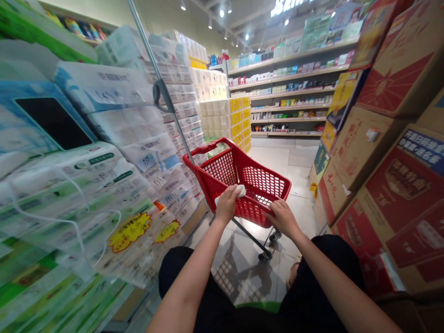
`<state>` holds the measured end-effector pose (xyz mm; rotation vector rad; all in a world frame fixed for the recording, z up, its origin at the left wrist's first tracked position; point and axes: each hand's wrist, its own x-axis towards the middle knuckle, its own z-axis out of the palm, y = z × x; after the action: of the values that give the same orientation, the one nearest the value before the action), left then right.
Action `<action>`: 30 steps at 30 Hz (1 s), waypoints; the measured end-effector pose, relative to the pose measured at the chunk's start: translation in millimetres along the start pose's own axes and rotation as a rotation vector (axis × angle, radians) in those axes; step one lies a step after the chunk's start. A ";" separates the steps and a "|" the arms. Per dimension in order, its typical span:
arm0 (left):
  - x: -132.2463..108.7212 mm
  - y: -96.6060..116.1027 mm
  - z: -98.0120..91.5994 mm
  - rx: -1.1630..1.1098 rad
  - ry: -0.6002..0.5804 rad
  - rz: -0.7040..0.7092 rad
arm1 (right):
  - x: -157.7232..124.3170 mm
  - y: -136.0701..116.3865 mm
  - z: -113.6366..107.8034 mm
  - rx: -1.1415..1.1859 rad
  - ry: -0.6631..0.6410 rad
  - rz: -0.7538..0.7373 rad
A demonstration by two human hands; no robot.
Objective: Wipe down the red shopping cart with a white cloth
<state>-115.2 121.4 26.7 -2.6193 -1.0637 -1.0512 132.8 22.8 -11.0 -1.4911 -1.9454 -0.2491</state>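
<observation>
A red plastic shopping cart (267, 178) with a metal frame and black wheels stands in front of me, angled across the aisle. My left hand (227, 203) is closed on a white cloth (240, 190) at the cart's near rim. Farther right along the same rim rests my right hand (282, 216), its fingers curled over the edge. The basket's inside is partly hidden by the near wall and my hands. A grey metal pole (149, 51) with a hook-like grip rises from the cart's left end.
Stacked tissue packs (138, 125) line the left side, with a dark-screened device (53, 121) and a white cable on them. Cardboard boxes (364, 138) are piled on the right. Product shelves (287, 83) stand at the back. My knees are close below the cart.
</observation>
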 end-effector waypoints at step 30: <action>-15.5 57.1 26.9 0.019 -0.127 0.065 | 7.2 -2.6 12.3 -0.044 0.030 -0.010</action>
<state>-70.7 79.7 4.2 -2.7170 -0.9998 -0.8673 124.7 34.0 -15.4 -1.4973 -1.9359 -0.3182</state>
